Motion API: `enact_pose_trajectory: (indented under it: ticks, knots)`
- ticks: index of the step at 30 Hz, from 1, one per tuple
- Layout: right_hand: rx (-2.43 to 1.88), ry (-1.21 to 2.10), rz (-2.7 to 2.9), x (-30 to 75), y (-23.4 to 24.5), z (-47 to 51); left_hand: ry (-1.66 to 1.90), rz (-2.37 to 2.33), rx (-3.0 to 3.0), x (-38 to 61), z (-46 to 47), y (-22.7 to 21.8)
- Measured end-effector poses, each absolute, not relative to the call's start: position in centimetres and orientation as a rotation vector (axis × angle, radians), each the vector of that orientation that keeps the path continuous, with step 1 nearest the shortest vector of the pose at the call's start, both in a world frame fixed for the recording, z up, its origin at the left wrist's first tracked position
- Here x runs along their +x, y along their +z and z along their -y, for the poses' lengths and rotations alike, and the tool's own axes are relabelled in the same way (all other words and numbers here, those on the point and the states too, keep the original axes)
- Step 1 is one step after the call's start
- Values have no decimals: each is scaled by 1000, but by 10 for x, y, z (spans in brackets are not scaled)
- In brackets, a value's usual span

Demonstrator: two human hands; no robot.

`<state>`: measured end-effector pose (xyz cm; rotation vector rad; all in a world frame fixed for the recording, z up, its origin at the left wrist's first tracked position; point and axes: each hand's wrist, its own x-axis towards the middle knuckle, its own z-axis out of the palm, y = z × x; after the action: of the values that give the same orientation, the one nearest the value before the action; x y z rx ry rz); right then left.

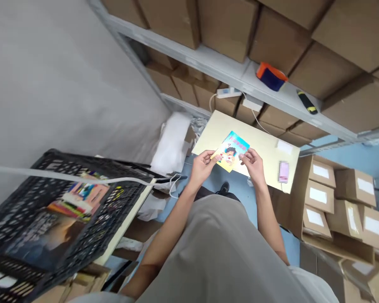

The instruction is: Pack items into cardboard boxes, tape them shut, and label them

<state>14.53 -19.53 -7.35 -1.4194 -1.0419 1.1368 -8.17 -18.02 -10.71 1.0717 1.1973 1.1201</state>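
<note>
Item: small yellow-and-blue cartoon-cover booklet (230, 150) | Location: held above pale cream table (265, 141) | left hand (202, 166): fingers pinching its left edge | right hand (253, 165): fingers pinching its right edge | Step, as judged: two-handed inspection.

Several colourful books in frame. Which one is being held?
The small cartoon-cover booklet, held at its edges by the left hand and right hand over the pale tabletop; the other books lie in the black crate.

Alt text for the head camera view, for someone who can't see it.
The left hand and right hand hold a colourful booklet above a pale table. A black crate sits to the left; shelves of cardboard boxes stand behind.
</note>
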Motion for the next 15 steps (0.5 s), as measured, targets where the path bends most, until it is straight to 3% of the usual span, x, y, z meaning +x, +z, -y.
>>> enact_pose_trajectory:
  ticks: [8,15]
  knots:
    - [-1604,930,754,194,-96,198,745,-1003,1172,-24,162,-110]
    - [-1650,827,695,178,-88,172,755,-964,1076,-23,120,-96]
